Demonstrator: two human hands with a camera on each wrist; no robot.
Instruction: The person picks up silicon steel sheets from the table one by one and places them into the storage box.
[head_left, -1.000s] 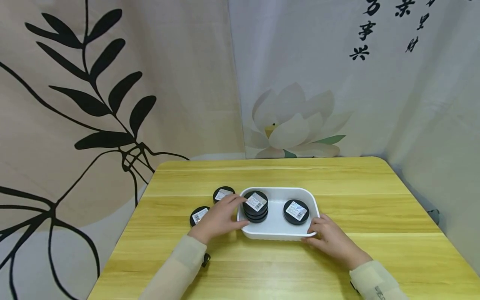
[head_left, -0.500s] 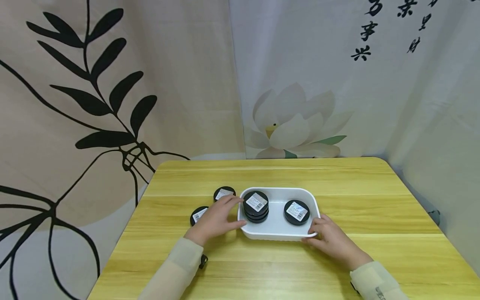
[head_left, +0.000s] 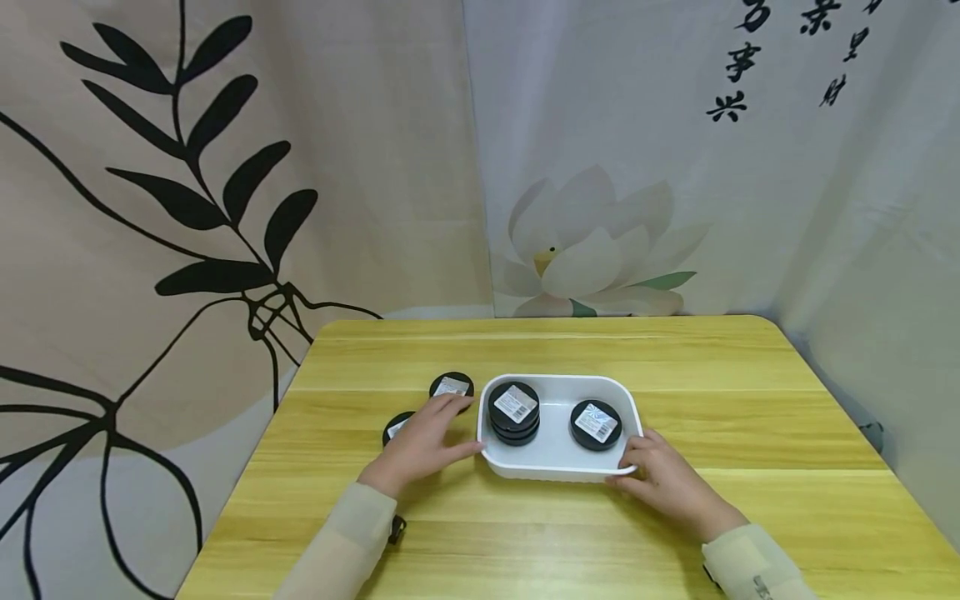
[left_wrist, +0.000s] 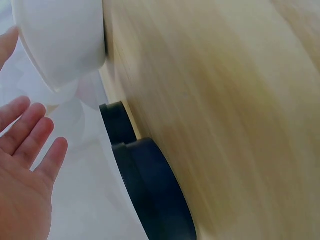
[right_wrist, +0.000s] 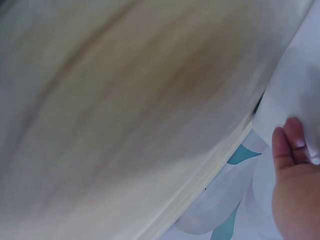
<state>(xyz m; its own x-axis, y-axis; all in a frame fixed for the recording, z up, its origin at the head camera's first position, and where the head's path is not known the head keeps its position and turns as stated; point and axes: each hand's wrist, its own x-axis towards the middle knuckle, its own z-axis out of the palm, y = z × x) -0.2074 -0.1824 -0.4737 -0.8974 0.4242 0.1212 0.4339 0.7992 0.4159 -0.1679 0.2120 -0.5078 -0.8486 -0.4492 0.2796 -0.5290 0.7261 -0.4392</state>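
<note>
A white rectangular tray [head_left: 555,387] sits on the table, with a stack of round black labelled tins [head_left: 514,407] at its left and a single black tin [head_left: 596,425] at its right. My right hand [head_left: 663,479] pinches the tray's front right corner, fingers curled over the rim. At the tray's left side my left hand [head_left: 420,442] hovers with fingers extended and nothing in its grasp; the thumb tip is right at the rim. Beyond and beside it are two more tins on the table, a far tin [head_left: 452,384] and a near tin [head_left: 393,425], both partly covered by the hand.
The wooden table [head_left: 675,533] extends around the tray on all sides, its back edge close to a printed curtain [head_left: 390,167]. In the left wrist view, the two loose tins show as dark discs [left_wrist: 155,185] lying flat on the wood.
My left hand has drawn back leftward from the tin stack and the tray's left rim. The right hand keeps its grip on the corner, and the tins stay where they were.
</note>
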